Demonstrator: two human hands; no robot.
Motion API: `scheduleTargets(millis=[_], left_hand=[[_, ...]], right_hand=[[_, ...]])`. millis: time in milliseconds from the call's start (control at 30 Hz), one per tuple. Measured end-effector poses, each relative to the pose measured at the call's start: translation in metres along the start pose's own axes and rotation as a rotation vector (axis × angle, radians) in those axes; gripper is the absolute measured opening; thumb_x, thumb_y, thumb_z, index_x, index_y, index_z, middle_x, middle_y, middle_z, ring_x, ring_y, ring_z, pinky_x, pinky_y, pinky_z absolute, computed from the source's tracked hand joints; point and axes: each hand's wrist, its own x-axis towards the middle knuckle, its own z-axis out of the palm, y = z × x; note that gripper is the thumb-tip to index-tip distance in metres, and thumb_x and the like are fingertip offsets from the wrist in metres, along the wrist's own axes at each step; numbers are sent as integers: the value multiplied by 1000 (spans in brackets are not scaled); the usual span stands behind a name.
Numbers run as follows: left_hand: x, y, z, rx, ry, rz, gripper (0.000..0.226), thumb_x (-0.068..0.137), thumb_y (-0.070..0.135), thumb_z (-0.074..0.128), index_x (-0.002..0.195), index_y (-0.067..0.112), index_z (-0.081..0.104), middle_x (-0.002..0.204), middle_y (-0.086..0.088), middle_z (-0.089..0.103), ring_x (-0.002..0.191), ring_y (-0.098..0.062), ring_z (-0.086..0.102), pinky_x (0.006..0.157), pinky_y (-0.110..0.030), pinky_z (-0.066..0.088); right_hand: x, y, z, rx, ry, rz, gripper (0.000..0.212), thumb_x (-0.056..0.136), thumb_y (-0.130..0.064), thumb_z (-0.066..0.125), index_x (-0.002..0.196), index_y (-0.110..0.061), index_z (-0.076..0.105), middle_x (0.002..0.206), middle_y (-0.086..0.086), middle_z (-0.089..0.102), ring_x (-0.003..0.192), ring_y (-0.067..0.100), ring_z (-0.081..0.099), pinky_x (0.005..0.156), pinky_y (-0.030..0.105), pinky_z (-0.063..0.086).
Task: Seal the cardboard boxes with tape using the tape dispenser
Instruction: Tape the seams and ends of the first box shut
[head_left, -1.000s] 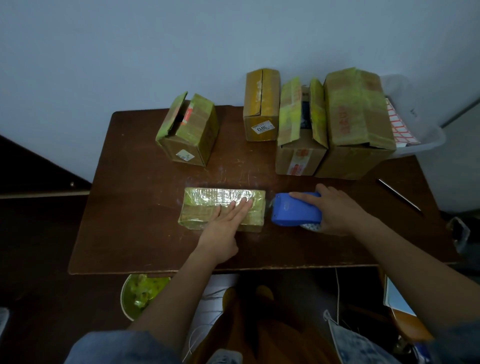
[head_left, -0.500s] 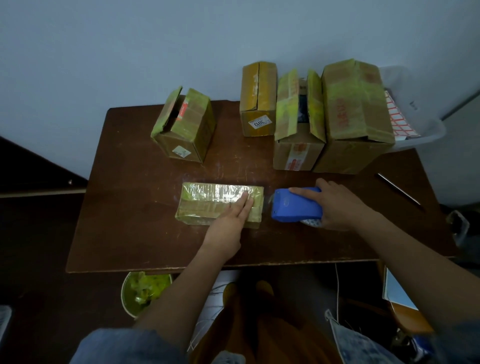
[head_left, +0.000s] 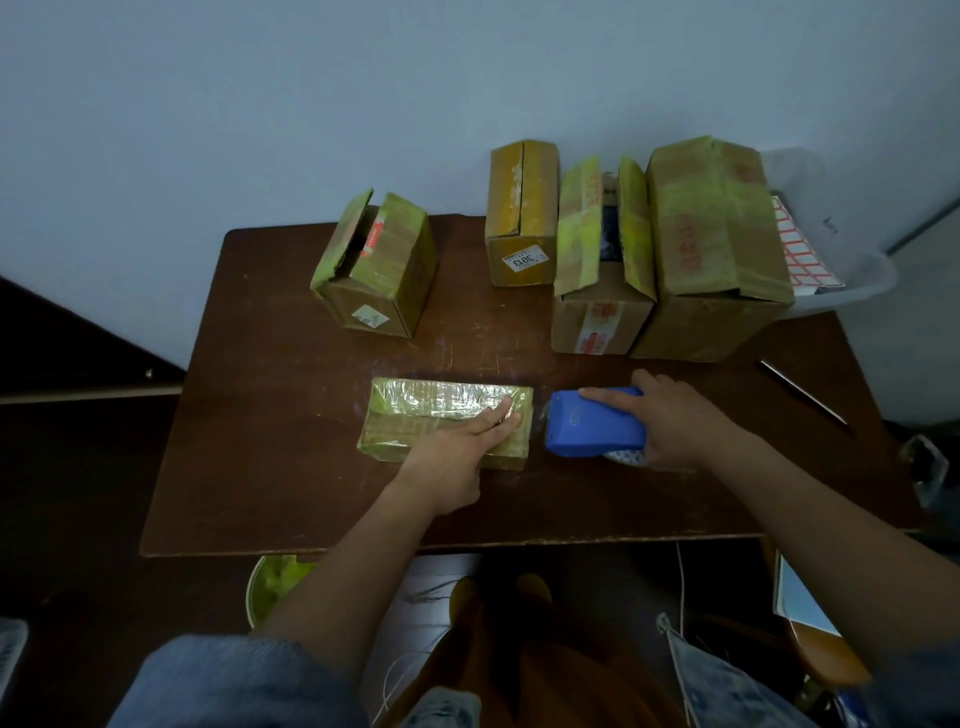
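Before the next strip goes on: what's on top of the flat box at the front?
The left hand lies flat, fingers straight, on the flat box, over shiny clear tape. The patch of lid under the palm is hidden. The right hand holds the blue tape dispenser beside it.

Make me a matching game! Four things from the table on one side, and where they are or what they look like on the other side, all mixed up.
Things:
1. tape dispenser
2. flat box
3. pen
4. box with the 3013 label

Descriptions:
A. lies alone near the table's right edge
B. blue, held by the right hand
C. stands at the back, flaps closed
D. wrapped in shiny tape, under the left hand

Pairs: 1-B, 2-D, 3-A, 4-C
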Motion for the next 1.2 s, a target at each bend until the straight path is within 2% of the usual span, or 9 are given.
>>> scheduleTargets(millis=[100, 167, 333, 467, 567, 667, 933, 1133, 1200], left_hand=[[1, -2, 1, 45, 0, 27, 92, 87, 8, 51, 153, 42, -4, 155, 29, -18, 136, -5, 37, 79, -26, 50], [2, -4, 1, 68, -2, 22, 91, 87, 8, 50, 153, 43, -1, 155, 30, -16, 129, -9, 47, 74, -27, 52], [15, 9, -12, 158, 36, 30, 55, 97, 42, 46, 149, 28, 33, 160, 17, 15, 116, -19, 58, 76, -32, 53], [22, 10, -2, 98, 186, 85, 51, 94, 48, 53, 136, 18, 51, 144, 7, 39, 128, -13, 42, 91, -30, 48], [27, 1, 13, -120, 186, 130, 66, 93, 43, 57, 151, 25, 30, 159, 11, 23, 147, -12, 15, 121, -37, 15], [30, -6, 23, -218, 106, 131, 66, 99, 43, 45, 154, 33, 10, 159, 18, -2, 148, -8, -12, 121, -39, -9], [33, -11, 27, -163, 78, 121, 61, 101, 44, 38, 153, 37, 5, 158, 21, -8, 144, -3, -22, 118, -34, -14], [32, -10, 28, -194, 83, 115, 60, 101, 43, 39, 152, 38, 7, 157, 23, -8, 143, 0, -23, 119, -33, -13], [32, -12, 28, -193, 91, 118, 60, 101, 44, 39, 152, 38, 7, 158, 23, -7, 143, 0, -23, 119, -32, -14]], right_hand=[[0, -2, -2, 8, -9, -5, 92, 89, -40, 64, 147, -58, -5, 129, 5, 32, 97, 16, 31, 97, 37, 33], [0, -2, -2, 14, -14, -4, 92, 89, -39, 64, 147, -58, -5, 129, 5, 32, 96, 15, 29, 95, 36, 33], [2, -3, -3, -4, -15, -2, 93, 89, -39, 63, 146, -60, -8, 129, 5, 32, 102, 18, 37, 96, 37, 34], [0, 1, -1, -26, 6, 9, 92, 90, -45, 63, 145, -60, -10, 128, 4, 32, 93, 15, 29, 92, 35, 34], [-6, 5, 0, -26, -1, 8, 93, 90, -44, 63, 146, -59, -10, 128, 5, 32, 92, 15, 29, 89, 33, 33], [-10, 8, -3, 18, -19, 7, 95, 89, -36, 64, 147, -59, -8, 125, 3, 30, 94, 14, 30, 86, 31, 29], [-12, 5, -19, -137, -30, 4, 91, 91, -43, 60, 147, -58, -10, 130, 6, 33, 104, 21, 39, 93, 36, 34], [3, -35, -28, -522, -189, 136, 57, 91, -40, 63, 143, -28, 44, 127, 11, 46, 117, 31, 49, 99, 41, 37], [-11, -18, -28, -502, -227, 164, 68, 87, -44, 66, 147, -34, 36, 128, 11, 45, 117, 30, 49, 99, 41, 40]])
